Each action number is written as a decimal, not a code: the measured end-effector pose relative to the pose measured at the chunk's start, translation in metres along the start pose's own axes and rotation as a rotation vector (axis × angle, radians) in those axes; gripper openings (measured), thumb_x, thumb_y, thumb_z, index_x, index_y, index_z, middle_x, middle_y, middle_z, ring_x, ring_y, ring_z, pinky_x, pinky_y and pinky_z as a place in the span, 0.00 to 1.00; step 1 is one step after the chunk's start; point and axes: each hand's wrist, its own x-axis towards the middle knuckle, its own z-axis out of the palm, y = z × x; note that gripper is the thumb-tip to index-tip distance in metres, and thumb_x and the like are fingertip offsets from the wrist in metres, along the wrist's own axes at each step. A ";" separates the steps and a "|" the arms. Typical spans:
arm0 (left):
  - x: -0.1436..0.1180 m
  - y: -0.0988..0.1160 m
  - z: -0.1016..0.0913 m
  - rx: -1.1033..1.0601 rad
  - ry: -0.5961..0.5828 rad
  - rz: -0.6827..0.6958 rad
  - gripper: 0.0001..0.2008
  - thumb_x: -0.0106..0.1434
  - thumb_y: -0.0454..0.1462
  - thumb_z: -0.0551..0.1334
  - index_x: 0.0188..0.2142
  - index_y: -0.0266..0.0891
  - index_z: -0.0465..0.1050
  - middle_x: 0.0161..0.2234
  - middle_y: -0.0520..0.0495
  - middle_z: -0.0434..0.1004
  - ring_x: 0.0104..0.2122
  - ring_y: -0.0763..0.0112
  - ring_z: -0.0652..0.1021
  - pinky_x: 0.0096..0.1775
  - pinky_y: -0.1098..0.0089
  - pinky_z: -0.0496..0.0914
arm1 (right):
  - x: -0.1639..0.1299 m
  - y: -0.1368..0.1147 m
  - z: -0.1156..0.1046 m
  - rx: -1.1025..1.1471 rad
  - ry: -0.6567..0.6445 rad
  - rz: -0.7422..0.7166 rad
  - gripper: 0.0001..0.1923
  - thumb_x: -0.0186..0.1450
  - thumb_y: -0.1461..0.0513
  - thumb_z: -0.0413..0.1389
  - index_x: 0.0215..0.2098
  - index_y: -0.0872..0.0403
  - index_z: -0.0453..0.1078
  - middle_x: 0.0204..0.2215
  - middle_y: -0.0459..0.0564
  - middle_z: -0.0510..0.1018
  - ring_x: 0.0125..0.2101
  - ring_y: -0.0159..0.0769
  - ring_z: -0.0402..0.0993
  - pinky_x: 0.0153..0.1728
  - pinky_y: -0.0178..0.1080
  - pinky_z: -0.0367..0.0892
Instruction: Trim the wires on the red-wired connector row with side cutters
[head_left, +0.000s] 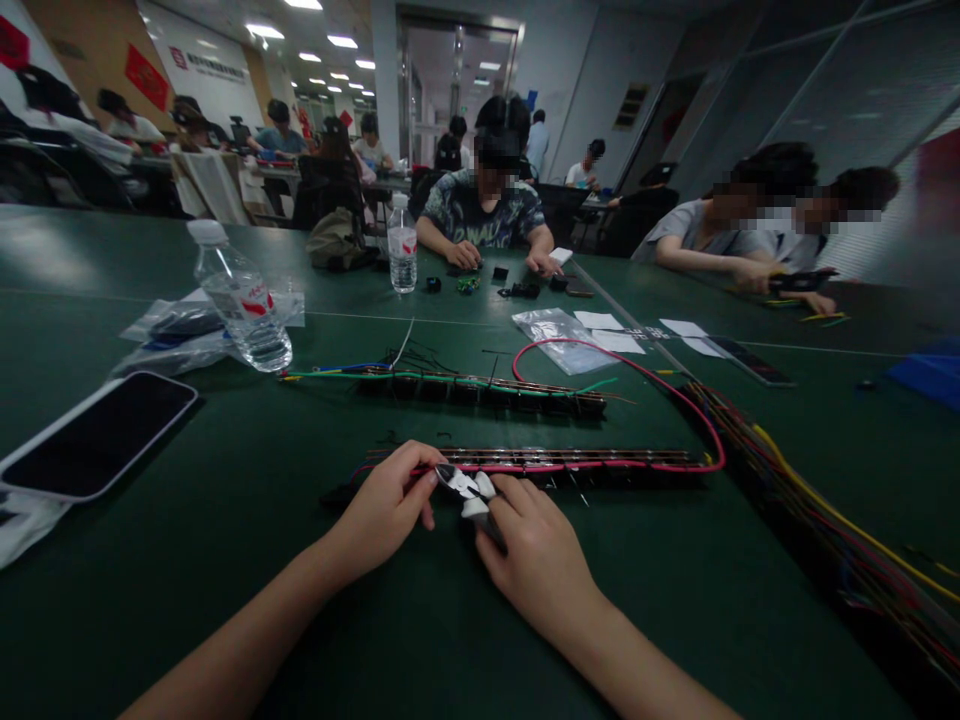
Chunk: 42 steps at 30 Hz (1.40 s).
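Observation:
My right hand (536, 540) is wrapped round a pair of diagonal cutters (466, 486) with pale grips. Their jaws point left, towards the fingertips of my left hand (390, 500). Those fingers are pinched together at the near side of a wiring strip (525, 455); what lies between them is too small to make out. Along this dark strip runs a thick red wire (585, 467), which loops round at the right and back up. Thin tie tails stick out from its front. A second strip (480, 390) with a green wire lies behind it.
A long wire bundle (810, 500) runs down the right side. On the left are a phone (101, 435), a tilted water bottle (244, 300) and plastic bags (176, 325). Farther back stand another bottle (403, 245) and a co-worker (487, 205) handling small parts.

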 end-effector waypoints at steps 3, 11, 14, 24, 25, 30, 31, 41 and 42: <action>0.000 0.000 0.000 -0.003 -0.001 0.002 0.08 0.68 0.37 0.53 0.42 0.39 0.68 0.39 0.48 0.71 0.22 0.75 0.75 0.29 0.69 0.71 | -0.001 -0.002 0.001 -0.022 0.007 0.005 0.11 0.60 0.68 0.55 0.42 0.58 0.71 0.45 0.58 0.75 0.43 0.47 0.70 0.43 0.49 0.69; 0.001 -0.004 0.001 0.002 -0.001 0.015 0.08 0.69 0.37 0.52 0.43 0.39 0.68 0.40 0.48 0.71 0.22 0.76 0.75 0.29 0.70 0.71 | 0.000 0.003 0.006 -0.053 0.021 -0.021 0.10 0.60 0.68 0.56 0.41 0.57 0.70 0.44 0.57 0.75 0.42 0.45 0.71 0.42 0.46 0.70; 0.000 -0.004 0.001 0.012 -0.005 0.016 0.08 0.69 0.36 0.52 0.43 0.39 0.67 0.40 0.48 0.71 0.22 0.76 0.76 0.29 0.69 0.72 | 0.001 0.004 0.007 -0.071 0.025 -0.019 0.09 0.60 0.68 0.57 0.39 0.57 0.70 0.43 0.56 0.76 0.41 0.44 0.72 0.39 0.44 0.70; 0.000 -0.003 0.000 0.024 -0.015 0.011 0.08 0.69 0.36 0.52 0.43 0.40 0.67 0.38 0.50 0.70 0.22 0.76 0.76 0.30 0.69 0.71 | 0.006 0.005 0.004 -0.105 0.019 0.004 0.06 0.58 0.67 0.59 0.35 0.55 0.71 0.38 0.53 0.78 0.37 0.41 0.74 0.36 0.40 0.70; 0.001 -0.004 0.000 0.023 -0.014 0.007 0.08 0.69 0.37 0.52 0.43 0.40 0.67 0.38 0.50 0.70 0.22 0.76 0.76 0.30 0.69 0.71 | 0.007 0.006 0.004 -0.106 0.015 0.006 0.06 0.58 0.67 0.59 0.35 0.55 0.71 0.38 0.52 0.78 0.37 0.41 0.74 0.36 0.39 0.70; 0.001 -0.003 0.000 0.013 -0.011 -0.001 0.07 0.69 0.37 0.52 0.43 0.40 0.67 0.38 0.51 0.70 0.22 0.76 0.75 0.30 0.69 0.71 | 0.007 0.008 0.006 -0.108 0.006 0.013 0.07 0.57 0.66 0.60 0.35 0.54 0.71 0.39 0.53 0.79 0.38 0.41 0.74 0.37 0.39 0.70; 0.001 -0.003 0.000 0.012 -0.013 -0.002 0.07 0.69 0.37 0.52 0.43 0.40 0.67 0.38 0.51 0.70 0.22 0.76 0.75 0.30 0.69 0.71 | 0.007 0.008 0.006 -0.108 0.007 0.013 0.07 0.57 0.66 0.61 0.35 0.54 0.71 0.40 0.53 0.79 0.38 0.41 0.75 0.37 0.39 0.70; 0.000 -0.003 -0.002 0.027 -0.013 -0.008 0.07 0.69 0.38 0.52 0.42 0.40 0.67 0.38 0.50 0.71 0.23 0.74 0.77 0.30 0.68 0.71 | 0.006 0.009 0.003 -0.043 0.051 0.035 0.04 0.58 0.66 0.58 0.33 0.54 0.71 0.39 0.52 0.78 0.38 0.41 0.75 0.36 0.40 0.71; 0.000 -0.002 -0.002 0.024 -0.015 -0.008 0.07 0.69 0.38 0.52 0.41 0.40 0.66 0.38 0.50 0.71 0.23 0.74 0.77 0.30 0.69 0.71 | 0.005 0.008 0.003 -0.030 0.061 0.036 0.04 0.59 0.66 0.58 0.33 0.54 0.71 0.39 0.53 0.78 0.38 0.42 0.75 0.36 0.40 0.71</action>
